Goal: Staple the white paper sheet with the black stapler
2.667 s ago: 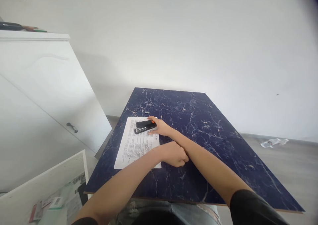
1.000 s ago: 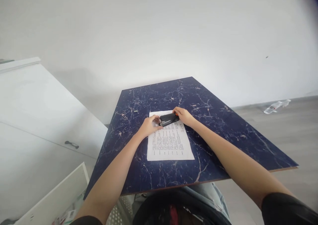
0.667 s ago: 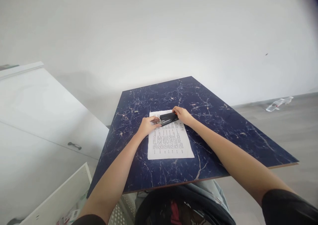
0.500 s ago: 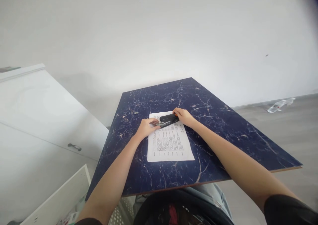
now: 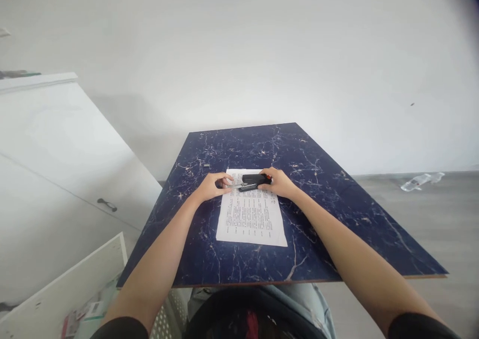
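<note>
Crosswise between the two hands, the black stapler [image 5: 253, 179] lies with its long axis running roughly left to right, over the far part of some printed paper [image 5: 247, 216] on the blue marbled table [image 5: 329, 189]. Its front end faces the left hand [image 5: 214, 185]; its rear end, marked by a bit of orange, sits in the right hand [image 5: 280, 183]. So the right hand is nearer, in direct contact, while the left stands a little off from the black body. The upper arm and the base look parted at the front, and from between them a thin silvery strip [image 5: 236, 185] reaches toward the left hand.

The right hand is closed around the stapler's rear, fingers on the far side and thumb on the near side. The left hand is half curled, thumb and fingertips gathered about the strip's outer end; a dark patch shows in the gap between them, too small to make out, and whether the fingertips truly pinch the strip cannot be told. Nor is it clear whether the stapler rests on the paper or is slightly lifted. Beyond the left hand, a small greyish piece [image 5: 206, 165] lies on the table.
</note>
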A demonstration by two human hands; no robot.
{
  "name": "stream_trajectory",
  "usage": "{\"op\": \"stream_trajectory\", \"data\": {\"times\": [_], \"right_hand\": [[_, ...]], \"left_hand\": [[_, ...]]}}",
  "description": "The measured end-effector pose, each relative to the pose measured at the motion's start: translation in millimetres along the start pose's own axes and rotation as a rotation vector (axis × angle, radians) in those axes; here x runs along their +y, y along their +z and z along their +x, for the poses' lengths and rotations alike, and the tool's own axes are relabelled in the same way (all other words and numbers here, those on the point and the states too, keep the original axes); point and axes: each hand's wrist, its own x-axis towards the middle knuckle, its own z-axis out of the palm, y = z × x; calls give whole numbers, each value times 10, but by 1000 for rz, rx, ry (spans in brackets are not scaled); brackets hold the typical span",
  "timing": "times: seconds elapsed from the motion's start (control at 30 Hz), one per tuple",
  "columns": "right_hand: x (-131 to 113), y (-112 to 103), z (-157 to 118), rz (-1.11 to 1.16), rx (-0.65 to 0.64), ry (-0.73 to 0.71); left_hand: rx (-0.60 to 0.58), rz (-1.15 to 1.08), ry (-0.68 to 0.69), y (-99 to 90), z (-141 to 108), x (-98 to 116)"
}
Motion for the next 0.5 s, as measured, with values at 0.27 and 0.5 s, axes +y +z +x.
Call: {"op": "stream_trajectory", "data": {"times": [0.27,0.5], "right_hand": [[-243,-126,-33,33,363,-132],[-322,-72,-41,-104,512,-436]], "left_hand": [[503,-594,-218,409,158,119],[471,-1494,-410,623,207,240]]}}
